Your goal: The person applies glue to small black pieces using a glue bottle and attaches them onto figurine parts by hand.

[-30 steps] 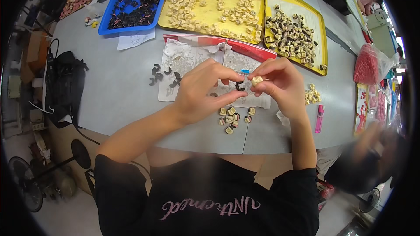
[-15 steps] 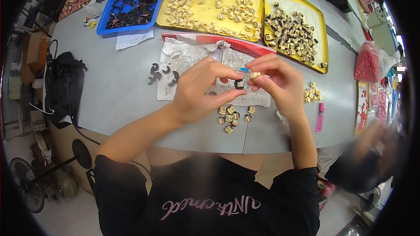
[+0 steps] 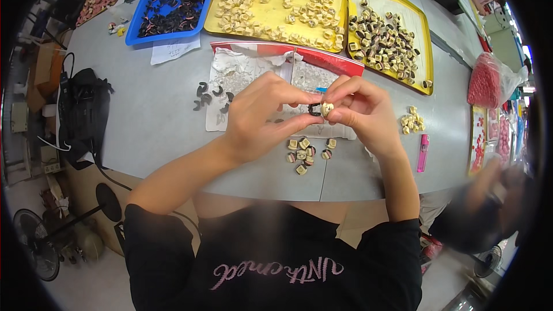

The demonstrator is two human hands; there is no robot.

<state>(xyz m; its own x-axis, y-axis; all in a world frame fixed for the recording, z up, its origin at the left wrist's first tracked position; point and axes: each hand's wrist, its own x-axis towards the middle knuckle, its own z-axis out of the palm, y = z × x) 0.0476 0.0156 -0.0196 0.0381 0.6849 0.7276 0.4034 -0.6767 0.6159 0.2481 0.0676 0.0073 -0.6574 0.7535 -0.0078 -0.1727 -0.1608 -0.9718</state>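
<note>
Between thumb and fingers, my left hand (image 3: pixel 259 109) pinches a small black C-shaped piece (image 3: pixel 314 109). My right hand (image 3: pixel 363 109) holds a small cream cube-like piece (image 3: pixel 327 109) at its fingertips, right up against the black one. Whether the two pieces are joined, I cannot tell. A blue-tipped thin tool (image 3: pixel 321 89) shows by the right fingers, mostly hidden. Both hands are over a white paper sheet (image 3: pixel 222 69) with a red edge. Loose black curved pieces (image 3: pixel 201 88) lie left of my left hand, and several cream-and-dark assembled pieces (image 3: pixel 301 154) lie just below the hands.
A blue tray (image 3: pixel 135 37) of black curved pieces and a yellow tray (image 3: pixel 276 0) of cream pieces stand at the back. Another yellow tray (image 3: pixel 423 40) holds assembled pieces. At right are a cream pile (image 3: pixel 412 121) and a pink lighter (image 3: pixel 423 153). Someone's blurred arm (image 3: pixel 484 196) is nearby.
My right hand has brought the cream piece left against the black piece and turned it. My left hand has barely moved. Less of the blue tip shows.
</note>
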